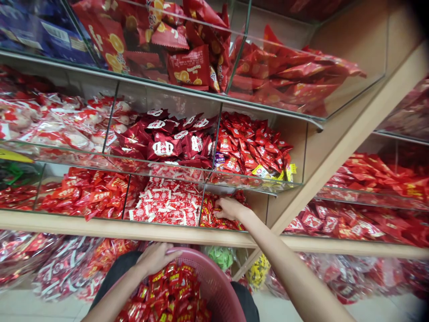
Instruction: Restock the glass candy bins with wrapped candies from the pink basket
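Observation:
A pink plastic basket (223, 277) full of small red-and-gold wrapped candies (177, 290) stands between my knees. My left hand (157, 258) grips its rim at the far left side. Reaching into the lowest shelf, my right hand (230, 208) touches a layer of red-and-yellow wrapped candies (209, 210) in the right-hand compartment. Its fingers are bent and slightly apart, with no candy visible in them. Left of that compartment, behind a glass divider, lie pink-and-white wrapped candies (167, 203).
Above, a glass-fronted shelf (161, 167) holds maroon packets (164, 145) and red packets (248, 138). A slanting wooden post (335, 147) rises at the right. Bagged sweets (63, 264) lie under the wooden shelf edge (100, 228), with a green bag (219, 257) beyond the basket.

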The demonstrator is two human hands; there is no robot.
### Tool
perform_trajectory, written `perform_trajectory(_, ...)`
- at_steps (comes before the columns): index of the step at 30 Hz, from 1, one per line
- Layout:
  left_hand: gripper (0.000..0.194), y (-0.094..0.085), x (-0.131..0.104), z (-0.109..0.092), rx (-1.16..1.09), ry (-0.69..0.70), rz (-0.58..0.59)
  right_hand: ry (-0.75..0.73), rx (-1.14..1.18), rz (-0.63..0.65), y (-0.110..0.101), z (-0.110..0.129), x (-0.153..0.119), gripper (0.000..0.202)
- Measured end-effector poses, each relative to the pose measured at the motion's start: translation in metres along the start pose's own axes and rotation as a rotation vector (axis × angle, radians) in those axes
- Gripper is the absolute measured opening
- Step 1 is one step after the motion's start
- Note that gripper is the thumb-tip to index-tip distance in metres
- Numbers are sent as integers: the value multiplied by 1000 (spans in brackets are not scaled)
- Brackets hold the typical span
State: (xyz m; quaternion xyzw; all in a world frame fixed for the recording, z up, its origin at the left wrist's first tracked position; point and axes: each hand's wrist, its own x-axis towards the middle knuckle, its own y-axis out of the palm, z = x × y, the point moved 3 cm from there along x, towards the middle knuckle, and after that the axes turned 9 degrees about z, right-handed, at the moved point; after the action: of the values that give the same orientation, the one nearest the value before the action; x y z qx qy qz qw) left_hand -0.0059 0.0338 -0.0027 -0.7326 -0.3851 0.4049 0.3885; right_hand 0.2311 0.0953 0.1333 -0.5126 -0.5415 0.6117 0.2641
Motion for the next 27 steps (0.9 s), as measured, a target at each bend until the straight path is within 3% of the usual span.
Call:
perform_trajectory(9, 55, 1, 1, 2, 1, 42, -8, -25, -24, 32, -1, -5, -3, 28)
perform_trajectory(17, 53, 3, 2, 4, -10, 26, -2, -42, -39, -39, 0, -2, -15, 30)
perform_trajectory(21, 53, 3, 2, 4, -14, 10, -17, -21, 100, -106, -7, -17, -21, 29)
perform_trajectory(27, 53, 3, 2, 2, -15, 13, -17, 181, 427, -310, 1, -16, -5, 29)
